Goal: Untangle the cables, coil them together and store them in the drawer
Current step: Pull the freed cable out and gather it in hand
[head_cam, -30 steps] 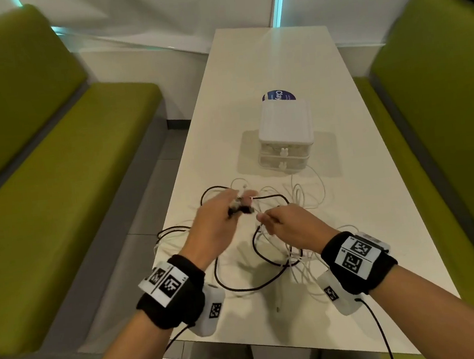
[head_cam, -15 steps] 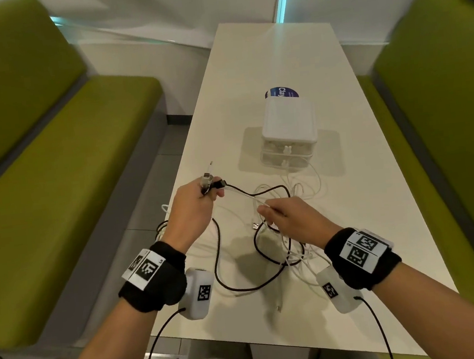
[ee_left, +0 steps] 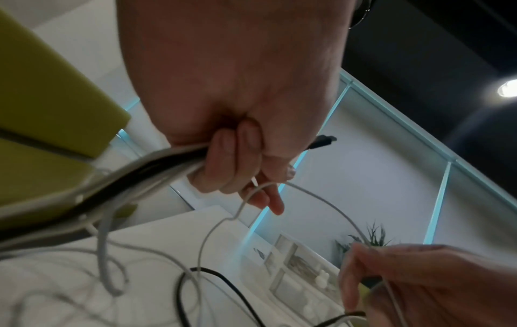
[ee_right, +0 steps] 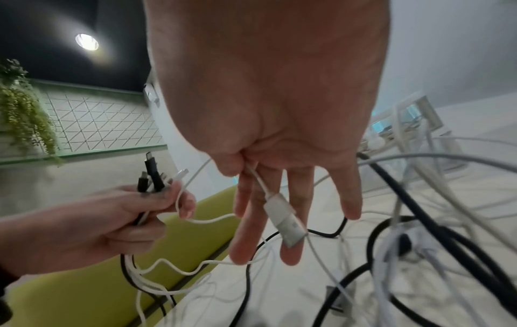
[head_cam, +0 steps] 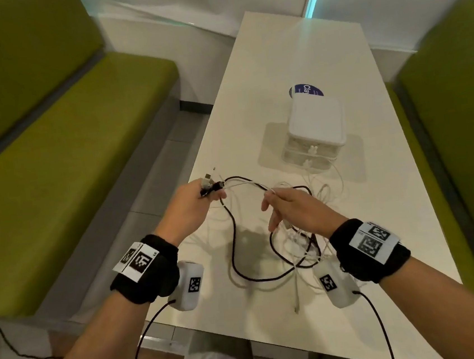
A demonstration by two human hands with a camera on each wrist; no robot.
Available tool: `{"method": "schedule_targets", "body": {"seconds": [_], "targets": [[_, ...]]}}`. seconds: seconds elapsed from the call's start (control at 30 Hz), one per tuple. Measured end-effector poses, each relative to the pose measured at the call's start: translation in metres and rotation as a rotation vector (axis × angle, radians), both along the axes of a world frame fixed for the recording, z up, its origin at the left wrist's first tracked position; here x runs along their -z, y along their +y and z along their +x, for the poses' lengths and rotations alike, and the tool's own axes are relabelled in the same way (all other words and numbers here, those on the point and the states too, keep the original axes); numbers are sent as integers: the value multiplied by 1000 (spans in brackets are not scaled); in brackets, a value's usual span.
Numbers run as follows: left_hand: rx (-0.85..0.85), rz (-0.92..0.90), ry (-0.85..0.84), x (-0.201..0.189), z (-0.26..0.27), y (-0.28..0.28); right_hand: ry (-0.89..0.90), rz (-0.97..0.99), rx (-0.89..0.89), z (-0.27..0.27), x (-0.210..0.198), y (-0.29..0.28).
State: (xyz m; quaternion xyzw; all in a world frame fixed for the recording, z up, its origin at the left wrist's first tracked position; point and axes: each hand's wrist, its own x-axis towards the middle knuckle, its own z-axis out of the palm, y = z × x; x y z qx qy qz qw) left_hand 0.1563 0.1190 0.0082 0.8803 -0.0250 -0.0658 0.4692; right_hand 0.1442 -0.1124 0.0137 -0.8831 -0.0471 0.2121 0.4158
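Observation:
A tangle of black and white cables (head_cam: 293, 249) lies on the white table (head_cam: 299, 56) near its front. My left hand (head_cam: 191, 204) is raised at the table's left edge and grips a bundle of cable ends (ee_right: 152, 177), black and white plugs sticking out of the fist (ee_left: 232, 154). My right hand (head_cam: 294, 208) hovers over the tangle and pinches a thin white cable (ee_right: 257, 179) between thumb and forefinger, its other fingers straight. A white USB plug (ee_right: 288, 223) hangs below that pinch. A small white drawer unit (head_cam: 313, 133) stands further back, both drawers closed.
Green benches (head_cam: 64, 133) flank the table on both sides. A round blue sticker (head_cam: 305, 91) lies behind the drawer unit. A loose white plug (head_cam: 296, 309) rests near the front edge. Black wires run from both wrist cameras toward me.
My left hand has drawn the gathered cable ends away to the left and slightly up. The right hand stayed over the tangle, and its fingers have spread while it keeps the thin white cable pinched.

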Motion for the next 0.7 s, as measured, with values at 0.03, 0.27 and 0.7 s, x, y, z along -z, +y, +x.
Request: {"method": "schedule_targets", "body": {"seconds": [0.03, 0.27, 0.7], "targets": [[-2, 36, -8, 0, -1, 5, -20, 3, 15, 3, 0, 5], [-149, 301, -116, -11, 0, 39, -169, -132, -93, 19, 13, 57], [-414, 377, -204, -3, 33, 124, -173, -338, -211, 34, 43, 70]]}}
